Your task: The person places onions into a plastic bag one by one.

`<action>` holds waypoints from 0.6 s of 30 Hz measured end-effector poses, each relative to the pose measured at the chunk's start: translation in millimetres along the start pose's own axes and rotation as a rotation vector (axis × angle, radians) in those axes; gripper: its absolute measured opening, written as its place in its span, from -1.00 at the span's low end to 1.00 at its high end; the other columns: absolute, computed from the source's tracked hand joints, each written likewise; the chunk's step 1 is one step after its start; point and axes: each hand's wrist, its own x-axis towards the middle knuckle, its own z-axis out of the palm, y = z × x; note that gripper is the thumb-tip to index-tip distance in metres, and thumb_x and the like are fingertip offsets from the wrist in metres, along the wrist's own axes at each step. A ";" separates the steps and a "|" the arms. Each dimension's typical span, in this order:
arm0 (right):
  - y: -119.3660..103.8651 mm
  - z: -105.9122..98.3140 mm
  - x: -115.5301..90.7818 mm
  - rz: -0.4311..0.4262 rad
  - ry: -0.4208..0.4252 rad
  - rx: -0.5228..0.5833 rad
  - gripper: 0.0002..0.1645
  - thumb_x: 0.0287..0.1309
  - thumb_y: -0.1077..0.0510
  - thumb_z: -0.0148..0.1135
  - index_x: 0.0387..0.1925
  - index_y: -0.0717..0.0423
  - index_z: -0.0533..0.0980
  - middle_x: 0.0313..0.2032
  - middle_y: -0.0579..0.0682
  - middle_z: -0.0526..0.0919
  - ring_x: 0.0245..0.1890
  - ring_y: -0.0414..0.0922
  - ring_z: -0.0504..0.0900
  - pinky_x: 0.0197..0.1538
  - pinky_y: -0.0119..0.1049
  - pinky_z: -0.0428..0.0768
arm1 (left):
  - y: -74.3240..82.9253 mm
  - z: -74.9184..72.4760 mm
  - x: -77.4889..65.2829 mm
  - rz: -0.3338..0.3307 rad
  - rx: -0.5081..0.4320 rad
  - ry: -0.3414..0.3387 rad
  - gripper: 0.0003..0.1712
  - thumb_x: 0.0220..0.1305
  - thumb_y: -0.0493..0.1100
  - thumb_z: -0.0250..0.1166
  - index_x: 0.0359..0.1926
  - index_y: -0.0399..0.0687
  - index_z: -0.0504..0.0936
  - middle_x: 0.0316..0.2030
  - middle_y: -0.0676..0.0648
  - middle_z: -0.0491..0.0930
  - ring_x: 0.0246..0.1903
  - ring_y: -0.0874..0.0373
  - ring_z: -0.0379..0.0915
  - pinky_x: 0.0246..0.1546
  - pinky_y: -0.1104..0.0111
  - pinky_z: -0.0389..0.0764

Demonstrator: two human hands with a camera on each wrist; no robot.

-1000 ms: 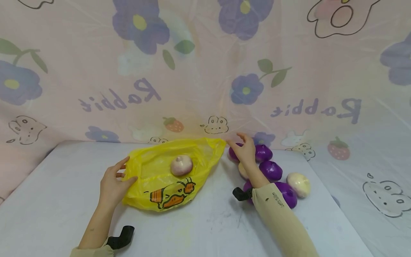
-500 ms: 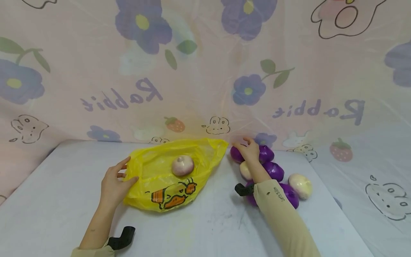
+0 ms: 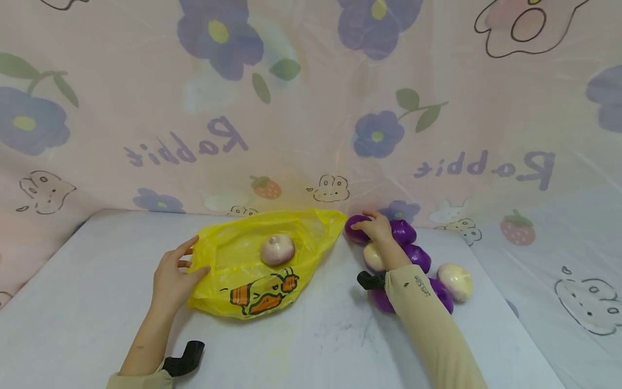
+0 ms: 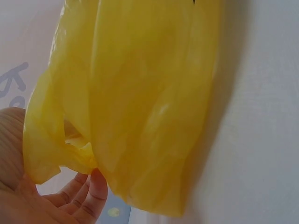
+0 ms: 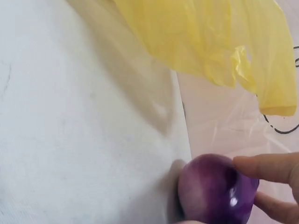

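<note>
A yellow plastic bag [image 3: 221, 294] with a duck-face print lies on the white table, its mouth spread wide. Inside it is one pale pinkish onion [image 3: 277, 250]. My left hand [image 3: 170, 278] holds the bag's left rim; the left wrist view shows its fingers [image 4: 96, 189] at the yellow handle loop. At the bag's right corner, my right hand [image 3: 376, 229] grips a purple onion [image 3: 355, 229] at the back of the table. The right wrist view shows fingertips on both sides of that purple onion [image 5: 210, 186], and part of the thumb at the bottom edge.
Several more purple onions [image 3: 417, 258] and a white onion [image 3: 455, 282] lie around and under my right forearm. Another pale one [image 3: 373, 257] sits just below that hand. A patterned curtain [image 3: 291, 135] hangs along the table's back edge.
My right hand has moved from the bag's right corner to the right and slightly down, and its fingers have come round the purple onion. The left hand stays at the bag's rim.
</note>
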 end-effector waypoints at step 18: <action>-0.9 -2.4 2.2 0.028 0.010 0.127 -0.24 0.02 0.11 0.41 0.27 0.19 0.38 0.26 0.29 0.38 0.26 0.13 0.37 0.29 -0.11 0.37 | 1.2 0.7 1.9 -0.024 -0.015 0.005 -0.22 0.16 -0.28 0.30 0.41 -0.06 0.26 0.16 -0.33 0.33 -0.05 -0.13 0.32 -0.26 0.36 0.42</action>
